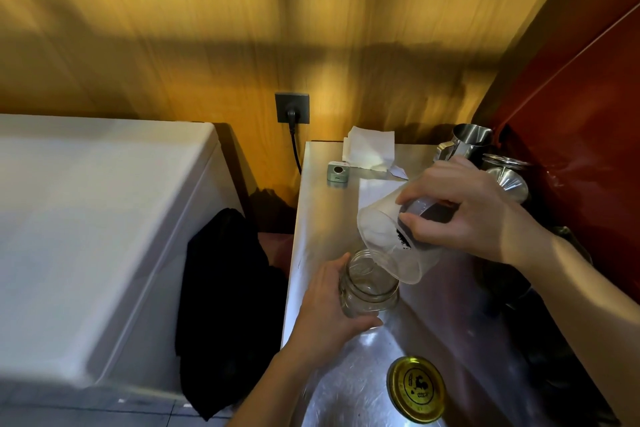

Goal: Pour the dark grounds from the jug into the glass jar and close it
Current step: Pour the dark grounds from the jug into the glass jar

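Note:
My right hand grips a clear plastic jug and holds it tipped down to the left, its mouth just over the glass jar. Dark grounds lie inside the jug near my fingers. The open glass jar stands upright on the steel counter, with my left hand wrapped around its left side. The jar looks empty. Its gold lid lies flat on the counter in front of the jar, apart from both hands.
A steel pitcher and a metal funnel stand at the back right by a red wall. White paper and a small green device sit at the back. A dark cloth hangs left of the counter beside a white appliance.

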A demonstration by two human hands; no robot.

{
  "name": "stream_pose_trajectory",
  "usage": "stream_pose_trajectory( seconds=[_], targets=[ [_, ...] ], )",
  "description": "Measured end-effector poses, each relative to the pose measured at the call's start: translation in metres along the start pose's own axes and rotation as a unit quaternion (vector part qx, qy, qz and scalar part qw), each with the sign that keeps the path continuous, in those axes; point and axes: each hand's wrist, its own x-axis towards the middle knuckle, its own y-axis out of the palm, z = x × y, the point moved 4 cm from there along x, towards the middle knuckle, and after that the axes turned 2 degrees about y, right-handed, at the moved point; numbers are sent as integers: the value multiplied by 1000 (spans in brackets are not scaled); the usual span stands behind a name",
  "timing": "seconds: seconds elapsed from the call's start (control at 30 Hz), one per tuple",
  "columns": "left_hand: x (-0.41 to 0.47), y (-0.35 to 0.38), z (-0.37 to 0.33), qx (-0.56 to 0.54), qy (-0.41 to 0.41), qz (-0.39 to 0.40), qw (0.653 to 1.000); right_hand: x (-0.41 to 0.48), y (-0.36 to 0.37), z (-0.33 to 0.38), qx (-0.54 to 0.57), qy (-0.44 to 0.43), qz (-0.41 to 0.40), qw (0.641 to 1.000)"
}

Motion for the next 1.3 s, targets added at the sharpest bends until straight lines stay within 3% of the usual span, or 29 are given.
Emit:
stream_pose_trajectory(
  seconds=[0.33,1.0,1.3],
  targets=[
    [-1,0,-2,7,5,-12,1000,3,6,3,-8,-15,53,998],
    [1,-1,-3,22,16,-8,1000,5,13,7,-16,-27,81,996],
    [1,-3,-10,21,32,-9,999,4,17,14,-47,-69,87,993]
  ],
)
